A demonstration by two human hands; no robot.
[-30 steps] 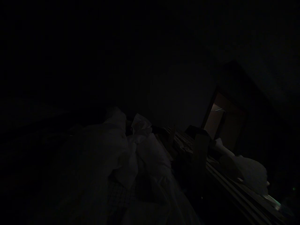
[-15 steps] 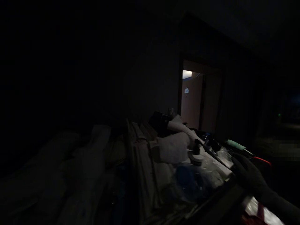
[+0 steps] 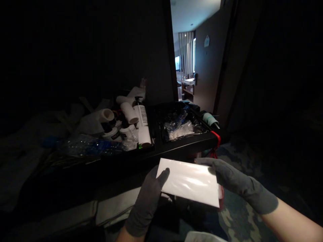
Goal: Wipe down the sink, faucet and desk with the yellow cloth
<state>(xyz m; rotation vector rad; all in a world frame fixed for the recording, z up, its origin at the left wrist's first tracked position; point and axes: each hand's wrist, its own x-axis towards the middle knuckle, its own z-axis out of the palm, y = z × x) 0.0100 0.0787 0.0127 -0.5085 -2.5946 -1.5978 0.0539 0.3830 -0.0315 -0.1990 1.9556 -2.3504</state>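
Both gloved hands hold a flat white packet (image 3: pixel 189 182) in front of the body, just below the near edge of a dark cart (image 3: pixel 176 148). The packet lies between the hands with its long axis running from left to right, tilted a little so its right end sits lower and nearer the camera. The left hand (image 3: pixel 147 201) comes up from below and pinches the left short edge — thumb on the top face, fingers hidden underneath. The right hand (image 3: pixel 234 181) reaches in from the right and closes over the far right corner, fingers curled along the upper edge. Neither hand is clearly the nearer one; each has an end, though the left takes more of the weight from beneath, as far as I can judge.

On the cart's top, well apart from the packet, stand a white pump bottle (image 3: pixel 140 112), some rolls of paper (image 3: pixel 129 112) and crumpled clear plastic (image 3: pixel 178 129) in a black tray. Beyond, an open doorway (image 3: pixel 188 57) shows a lit room. The surroundings are too dark to read.
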